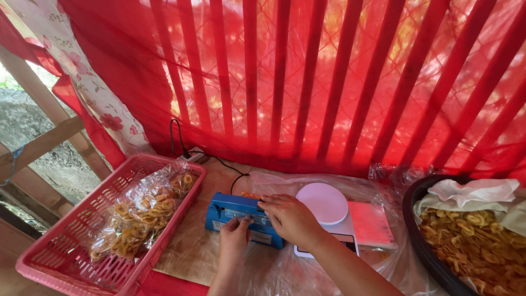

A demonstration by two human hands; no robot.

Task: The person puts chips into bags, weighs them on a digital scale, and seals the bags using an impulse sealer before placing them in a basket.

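Both hands press one blue plastic heat sealer (241, 218) at table centre: the left hand (234, 237), fingers curled together on its front bar, and the right hand (290, 218), fingers flat and close together on top. At nine o'clock, one pink plastic basket (66, 257) holds two clear bags of ring-shaped chips (139, 216). At three o'clock sit one white round-topped scale (327, 207) and one dark round basin of chips (424, 246).
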